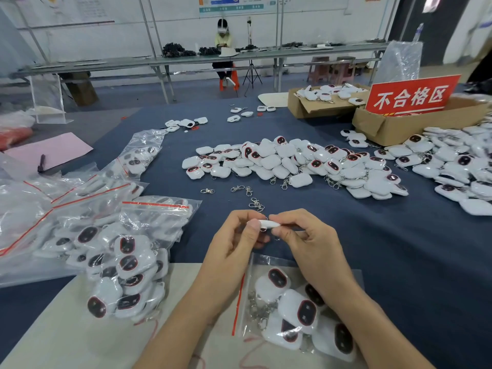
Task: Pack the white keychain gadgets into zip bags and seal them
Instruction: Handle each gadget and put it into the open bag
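I have one white gadget [267, 224] held edge-on between both hands, just above the counter [399, 249] and beyond the far end of the zip bag [259, 263] that lies under my wrists. The left hand [231, 249] pinches one end between thumb and forefinger, and the right hand [311, 238] pinches the other end, its remaining fingers [314, 230] loosely curled.

I judge the piece light and rigid: a smooth, glossy plastic shell that could slip from a tip pinch. I would hold it across the flat faces or the narrow rim. The bag is thin, limp film and already holds several gadgets and their metal rings. Its red strip [238, 302] runs along the left side, but I cannot tell whether it is pressed closed. One hand will likely have to hold the mouth open.

For room, the loose clasps [256, 203] lie just beyond my fingertips and the filled bags [127, 262] crowd the near left. The big pile [292, 163] sits well ahead. To the right the cloth is bare, so that is where I would swing
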